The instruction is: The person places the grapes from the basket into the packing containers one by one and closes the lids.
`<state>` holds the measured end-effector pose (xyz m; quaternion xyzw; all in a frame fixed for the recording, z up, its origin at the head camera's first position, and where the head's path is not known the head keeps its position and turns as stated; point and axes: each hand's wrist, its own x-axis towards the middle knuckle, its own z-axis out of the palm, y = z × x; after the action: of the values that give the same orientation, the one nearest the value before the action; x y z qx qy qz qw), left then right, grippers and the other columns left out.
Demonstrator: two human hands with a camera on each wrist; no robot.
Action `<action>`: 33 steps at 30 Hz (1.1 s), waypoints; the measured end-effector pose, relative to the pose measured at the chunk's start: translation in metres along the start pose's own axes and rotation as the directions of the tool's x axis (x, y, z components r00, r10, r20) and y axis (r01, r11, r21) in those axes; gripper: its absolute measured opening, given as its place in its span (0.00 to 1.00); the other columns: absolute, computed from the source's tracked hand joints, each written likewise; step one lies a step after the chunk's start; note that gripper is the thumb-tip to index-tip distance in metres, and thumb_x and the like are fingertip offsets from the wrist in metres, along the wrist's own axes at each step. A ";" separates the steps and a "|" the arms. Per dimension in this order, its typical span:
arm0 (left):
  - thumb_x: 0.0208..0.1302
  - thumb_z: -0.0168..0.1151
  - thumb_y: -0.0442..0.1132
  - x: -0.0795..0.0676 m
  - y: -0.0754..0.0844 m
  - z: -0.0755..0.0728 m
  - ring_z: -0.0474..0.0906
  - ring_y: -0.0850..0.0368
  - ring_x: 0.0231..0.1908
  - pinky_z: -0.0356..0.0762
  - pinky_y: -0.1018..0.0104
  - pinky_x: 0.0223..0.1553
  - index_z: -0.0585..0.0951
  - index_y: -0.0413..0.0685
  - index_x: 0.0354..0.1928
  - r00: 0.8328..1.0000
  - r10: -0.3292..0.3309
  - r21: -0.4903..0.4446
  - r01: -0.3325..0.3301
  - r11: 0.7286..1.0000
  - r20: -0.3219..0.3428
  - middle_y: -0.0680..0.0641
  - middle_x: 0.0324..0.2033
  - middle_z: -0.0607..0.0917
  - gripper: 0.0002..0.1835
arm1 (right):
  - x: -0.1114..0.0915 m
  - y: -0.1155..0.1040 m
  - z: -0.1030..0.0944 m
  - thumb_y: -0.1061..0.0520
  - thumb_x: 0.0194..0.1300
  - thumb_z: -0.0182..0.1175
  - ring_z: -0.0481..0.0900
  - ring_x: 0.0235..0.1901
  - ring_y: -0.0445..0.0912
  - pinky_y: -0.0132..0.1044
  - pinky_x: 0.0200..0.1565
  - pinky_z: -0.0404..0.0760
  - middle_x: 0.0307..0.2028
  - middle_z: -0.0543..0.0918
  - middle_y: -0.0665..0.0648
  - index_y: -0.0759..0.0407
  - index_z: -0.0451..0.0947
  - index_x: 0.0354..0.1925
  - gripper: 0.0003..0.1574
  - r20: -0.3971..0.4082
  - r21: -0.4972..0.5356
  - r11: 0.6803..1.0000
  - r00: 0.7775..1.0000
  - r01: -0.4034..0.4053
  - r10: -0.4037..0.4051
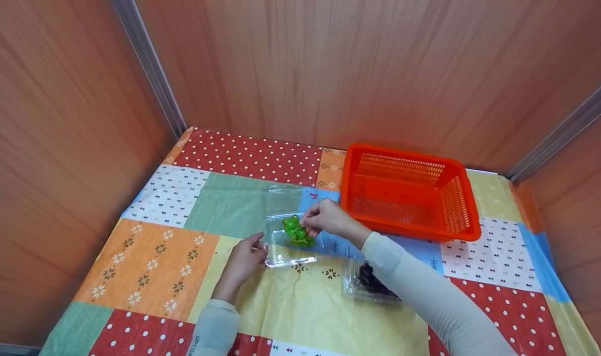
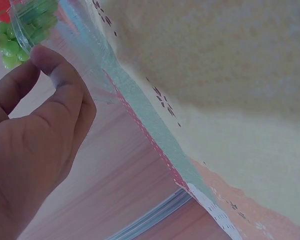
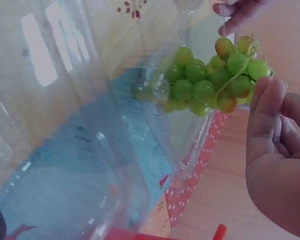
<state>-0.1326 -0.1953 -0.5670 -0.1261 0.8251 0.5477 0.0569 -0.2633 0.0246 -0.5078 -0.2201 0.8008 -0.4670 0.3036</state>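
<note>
A bunch of green grapes (image 1: 297, 232) is over an opened clear plastic container (image 1: 280, 260) in the head view. My right hand (image 1: 325, 217) pinches the bunch's stem between thumb and fingertips; in the right wrist view the grapes (image 3: 205, 85) stretch sideways from those fingertips, partly behind clear plastic. At the container's left edge, my left hand (image 1: 246, 257) grips the rim with thumb and forefinger. The left wrist view shows this hand (image 2: 45, 120) close up, with the grapes (image 2: 10, 47) just past its fingertips.
An orange-red plastic basket (image 1: 409, 198) stands at the back right. Under my right forearm is another clear container (image 1: 352, 289) with dark fruit (image 1: 369, 279) in it. A patchwork cloth (image 1: 157, 267) covers the table, and wood-grain panels (image 1: 300, 74) enclose it.
</note>
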 end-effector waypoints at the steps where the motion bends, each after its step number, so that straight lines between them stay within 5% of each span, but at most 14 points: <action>1: 0.68 0.56 0.29 0.000 -0.001 0.000 0.77 0.56 0.33 0.80 0.62 0.34 0.67 0.32 0.70 1.000 0.005 0.001 -0.005 1.000 0.000 0.42 0.43 0.79 0.28 | 0.001 0.001 0.001 0.57 0.68 0.64 0.82 0.24 0.44 0.41 0.38 0.86 0.27 0.86 0.57 0.59 0.88 0.34 0.08 0.007 -0.004 1.000 1.000 -0.004 0.004; 10: 0.67 0.56 0.29 0.001 -0.003 -0.001 0.76 0.57 0.33 0.80 0.62 0.35 0.67 0.31 0.69 1.000 0.016 -0.008 -0.016 1.000 -0.002 0.43 0.42 0.80 0.28 | 0.003 0.010 0.011 0.59 0.66 0.66 0.81 0.20 0.44 0.39 0.33 0.86 0.23 0.84 0.58 0.61 0.87 0.30 0.08 0.076 -0.092 0.996 0.997 0.019 -0.012; 17: 0.67 0.55 0.29 0.001 -0.004 -0.002 0.76 0.57 0.33 0.79 0.65 0.33 0.67 0.32 0.69 1.000 0.023 0.000 -0.023 1.000 0.003 0.43 0.41 0.80 0.28 | 0.006 0.013 0.010 0.59 0.66 0.65 0.80 0.19 0.43 0.50 0.36 0.86 0.21 0.84 0.57 0.59 0.86 0.27 0.10 0.086 -0.237 0.971 0.996 0.041 -0.022; 24: 0.67 0.57 0.29 0.001 -0.007 -0.002 0.76 0.57 0.32 0.79 0.65 0.33 0.67 0.32 0.69 0.999 0.038 0.005 -0.038 0.999 0.010 0.44 0.40 0.80 0.29 | 0.008 0.014 0.003 0.63 0.66 0.61 0.75 0.15 0.41 0.32 0.22 0.74 0.15 0.81 0.55 0.63 0.84 0.21 0.16 0.113 -0.439 0.890 0.990 0.122 -0.080; 33: 0.67 0.56 0.28 0.001 -0.007 -0.001 0.76 0.56 0.34 0.81 0.60 0.37 0.67 0.31 0.69 0.999 0.040 -0.016 -0.040 0.999 0.007 0.43 0.41 0.79 0.29 | 0.009 0.016 -0.005 0.63 0.65 0.58 0.71 0.14 0.40 0.32 0.21 0.70 0.12 0.75 0.48 0.65 0.83 0.21 0.17 0.134 -0.562 0.812 0.986 0.154 -0.095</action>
<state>-0.1315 -0.1992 -0.5734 -0.1082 0.8229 0.5557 0.0479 -0.2743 0.0289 -0.5224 -0.3758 0.8715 -0.2133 0.2320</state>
